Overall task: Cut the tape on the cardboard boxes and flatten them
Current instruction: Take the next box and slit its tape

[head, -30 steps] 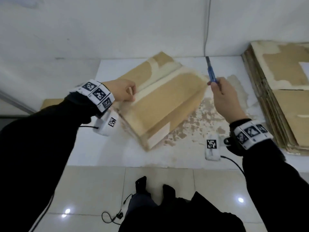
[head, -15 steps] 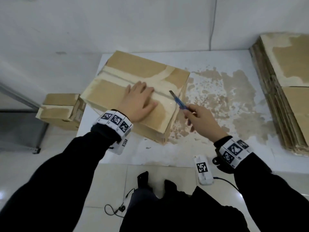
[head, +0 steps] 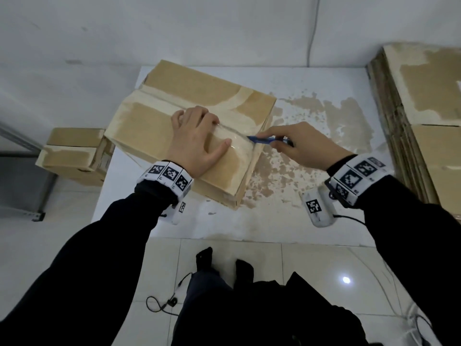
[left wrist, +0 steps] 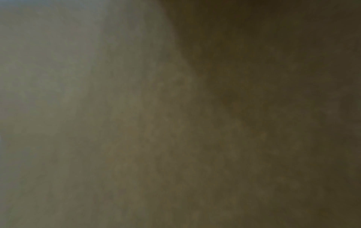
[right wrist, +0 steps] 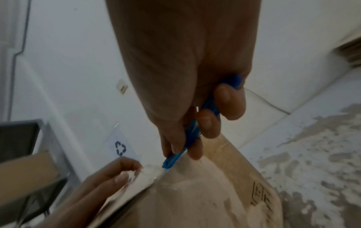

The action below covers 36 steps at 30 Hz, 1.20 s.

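Since a moment ago, the blue cutter (head: 264,140) has reached the glossy tape seam (head: 234,132) of the cardboard box (head: 199,96), pinched by the right hand (head: 304,146). Flat-fingered, the left hand (head: 197,143) presses the lid; its wrist view is murky blur.

White surface (head: 287,221), paint worn to brown patches. Large taped cardboard box (head: 199,96) sits on it; flattened cardboard stack (head: 424,121) lies well right of the box.

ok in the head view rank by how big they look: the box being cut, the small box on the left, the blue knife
1. box being cut
2. small box, though it sits lower and farther away, so its true size is unsure
3. blue knife, mostly hidden by the right hand
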Available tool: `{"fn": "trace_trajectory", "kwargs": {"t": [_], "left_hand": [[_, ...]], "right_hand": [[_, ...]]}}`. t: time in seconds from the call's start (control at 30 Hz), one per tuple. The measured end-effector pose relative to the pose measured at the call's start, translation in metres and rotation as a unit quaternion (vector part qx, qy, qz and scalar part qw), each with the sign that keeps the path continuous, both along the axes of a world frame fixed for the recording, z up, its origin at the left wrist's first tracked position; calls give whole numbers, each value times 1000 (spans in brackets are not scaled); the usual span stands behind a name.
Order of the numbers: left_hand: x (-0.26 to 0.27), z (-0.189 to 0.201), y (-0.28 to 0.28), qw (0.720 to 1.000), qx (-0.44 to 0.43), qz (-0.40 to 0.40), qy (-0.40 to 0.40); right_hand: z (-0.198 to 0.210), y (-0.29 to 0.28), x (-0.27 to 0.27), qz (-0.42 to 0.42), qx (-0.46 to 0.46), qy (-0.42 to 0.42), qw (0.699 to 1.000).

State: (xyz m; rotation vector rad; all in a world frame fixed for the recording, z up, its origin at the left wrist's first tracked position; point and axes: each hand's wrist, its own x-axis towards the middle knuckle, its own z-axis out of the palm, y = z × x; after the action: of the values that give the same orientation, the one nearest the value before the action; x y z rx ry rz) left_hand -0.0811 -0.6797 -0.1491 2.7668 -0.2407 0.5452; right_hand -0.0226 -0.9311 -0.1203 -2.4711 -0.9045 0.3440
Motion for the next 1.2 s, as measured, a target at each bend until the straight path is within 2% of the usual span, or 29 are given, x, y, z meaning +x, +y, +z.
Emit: {"fn": "trace_trajectory", "kwargs": {"t": [0.07,0.1,0.17,0.27,0.37,0.47,0.57,0.67,0.77,0.8,0.83,0.87,0.9,0.93,0.97,1.0,1.07,1.13,1.2], "left_hand": [[1,0,-1,1000,-2,3,-2],[2,1,-1,1000,-2,5,0],[2,1,-2,1000,-2,11,-3],[0,0,-2,999,-15,17,-36],[2,2,-2,996,-23,28,-80],[3,4,-1,998,3,29,-52],[6,11,0,996,91,26,7],[10,28,-8,972,204,2,118],[18,48,-21,938,236,43,251],[20,55,-26,925,215,74,306],[22,61,-30,913,149,104,365],[25,68,-32,898,28,130,420],[27,73,-34,869,-135,149,452],[28,75,-36,827,-298,170,446],[29,76,-39,786,-414,199,414],[29,73,-41,755,-484,226,380],[26,62,-50,726,-525,287,339],[25,53,-56,735,-492,334,326],[29,46,-56,755,-465,336,318]], "right_hand": [[4,0,2,9,-26,-12,1000],[7,-2,4,13,-30,9,999],[11,-13,7,19,-26,95,995],[5,-31,-4,-10,38,247,968],[-9,-32,-27,-56,108,296,947],[-11,-35,-44,-62,99,246,962],[-1,-46,-49,-138,119,127,975],[3,-45,-44,-130,110,39,985],[-4,-30,-41,-96,99,5,990],[-8,-26,-41,-94,87,-3,992],[-12,-22,-42,-94,79,-4,992],[-17,-20,-43,-96,80,2,992],[-22,-19,-45,-100,90,12,991],[-25,-19,-47,-104,102,21,989],[-28,-19,-48,-105,111,24,988],[-30,-19,-50,-105,116,20,988],[-32,-17,-51,-101,108,-3,989],[-29,-17,-51,-92,81,-56,991],[-26,-21,-50,-92,39,-113,989]]}}
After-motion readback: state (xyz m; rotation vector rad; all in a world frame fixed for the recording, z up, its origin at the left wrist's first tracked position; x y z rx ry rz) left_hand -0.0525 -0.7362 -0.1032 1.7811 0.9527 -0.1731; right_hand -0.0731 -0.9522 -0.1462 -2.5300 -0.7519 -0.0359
